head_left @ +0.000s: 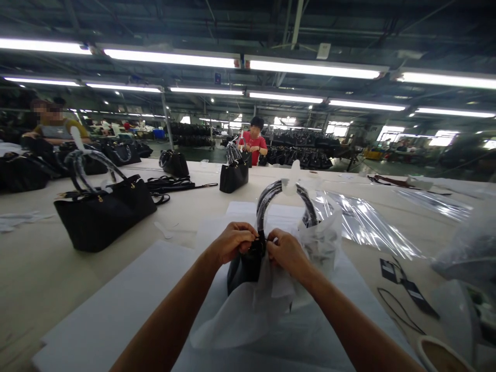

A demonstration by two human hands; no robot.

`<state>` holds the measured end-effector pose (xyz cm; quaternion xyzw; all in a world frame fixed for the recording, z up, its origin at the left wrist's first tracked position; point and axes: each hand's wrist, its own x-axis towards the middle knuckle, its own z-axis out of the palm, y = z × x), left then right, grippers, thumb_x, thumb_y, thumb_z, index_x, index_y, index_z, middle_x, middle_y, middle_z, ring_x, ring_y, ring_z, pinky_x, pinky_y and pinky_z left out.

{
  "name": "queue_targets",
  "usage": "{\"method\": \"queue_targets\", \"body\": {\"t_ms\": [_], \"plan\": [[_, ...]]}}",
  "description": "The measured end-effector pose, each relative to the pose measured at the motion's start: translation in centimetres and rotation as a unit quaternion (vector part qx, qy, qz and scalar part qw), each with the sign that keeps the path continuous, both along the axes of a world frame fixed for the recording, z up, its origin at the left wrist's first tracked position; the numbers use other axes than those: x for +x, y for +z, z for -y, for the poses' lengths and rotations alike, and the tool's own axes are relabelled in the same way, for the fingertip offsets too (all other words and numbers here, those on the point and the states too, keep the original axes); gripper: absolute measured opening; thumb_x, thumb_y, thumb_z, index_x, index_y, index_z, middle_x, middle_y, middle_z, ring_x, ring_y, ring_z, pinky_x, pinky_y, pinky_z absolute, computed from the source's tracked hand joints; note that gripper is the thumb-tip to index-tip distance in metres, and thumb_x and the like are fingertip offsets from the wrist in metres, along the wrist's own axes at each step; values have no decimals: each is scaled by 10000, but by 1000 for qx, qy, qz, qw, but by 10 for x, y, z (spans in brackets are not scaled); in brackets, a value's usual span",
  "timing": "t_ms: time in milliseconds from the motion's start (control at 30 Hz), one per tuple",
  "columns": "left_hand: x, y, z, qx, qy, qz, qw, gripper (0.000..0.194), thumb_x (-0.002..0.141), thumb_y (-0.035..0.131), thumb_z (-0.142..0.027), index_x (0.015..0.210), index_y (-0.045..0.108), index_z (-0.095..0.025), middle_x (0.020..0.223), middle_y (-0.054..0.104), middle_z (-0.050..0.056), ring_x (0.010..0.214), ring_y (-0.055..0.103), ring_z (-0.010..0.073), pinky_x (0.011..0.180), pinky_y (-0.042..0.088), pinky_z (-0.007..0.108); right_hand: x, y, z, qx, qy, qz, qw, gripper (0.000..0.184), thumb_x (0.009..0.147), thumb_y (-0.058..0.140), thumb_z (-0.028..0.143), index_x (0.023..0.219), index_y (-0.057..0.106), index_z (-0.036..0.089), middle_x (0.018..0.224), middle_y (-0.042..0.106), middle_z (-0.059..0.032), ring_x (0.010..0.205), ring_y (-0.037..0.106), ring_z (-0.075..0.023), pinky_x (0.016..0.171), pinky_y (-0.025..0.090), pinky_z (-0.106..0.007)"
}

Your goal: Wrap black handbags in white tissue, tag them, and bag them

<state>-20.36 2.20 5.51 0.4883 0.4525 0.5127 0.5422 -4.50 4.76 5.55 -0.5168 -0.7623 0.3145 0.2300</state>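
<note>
A black handbag (244,268) stands in front of me, its right side and front covered by thin white tissue paper (240,320). Its arched handles (267,199) are wrapped in clear plastic, with a white piece (291,186) at the top. My left hand (234,243) pinches at the base of the near handle. From the other side, my right hand (289,254) has its fingers closed at the same spot, against the tissue. Whatever small part lies between the fingertips is too small to make out.
Another black handbag (104,212) stands to the left, near black straps (170,185). A smaller black bag (234,177) is further back. Clear plastic sheets (360,222) and black tags (420,298) lie to the right. White sheets (124,305) lie left. A person in red (256,142) works across the table.
</note>
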Motion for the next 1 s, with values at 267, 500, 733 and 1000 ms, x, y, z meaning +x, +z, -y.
{"method": "queue_targets", "body": {"t_ms": [267, 500, 733, 1000], "plan": [[-8, -3, 2, 7, -28, 47, 998, 179, 521, 633, -227, 640, 550, -121, 625, 631, 43, 329, 371, 39, 344, 194, 189, 6, 8, 0, -155, 31, -179, 971, 109, 762, 495, 59, 752, 516, 165, 519, 552, 69, 432, 543, -73, 417, 383, -151], [-8, -3, 2, 27, -2, -22, 999, 210, 570, 557, -310, 696, 502, -151, 610, 600, 20, 340, 313, 36, 358, 190, 195, 8, -7, -3, -122, 40, -203, 971, 59, 767, 519, 154, 776, 576, 170, 536, 545, 66, 443, 546, -79, 444, 396, -168], [0, 0, 11, 117, 38, -341, 932, 39, 632, 544, -143, 650, 559, -174, 636, 558, -8, 581, 471, 116, 547, 327, 229, 7, 7, 9, 134, 79, 115, 981, 208, 823, 464, 133, 849, 659, 204, 747, 646, -11, 746, 619, -147, 637, 408, -221], [7, 6, 15, 138, -30, -607, 782, 187, 734, 475, -118, 689, 639, -196, 815, 635, 70, 752, 588, 223, 661, 408, 300, 1, 14, 25, 202, 152, 327, 911, 285, 888, 365, 118, 977, 630, 174, 949, 624, -93, 767, 632, -199, 587, 366, -256]]}}
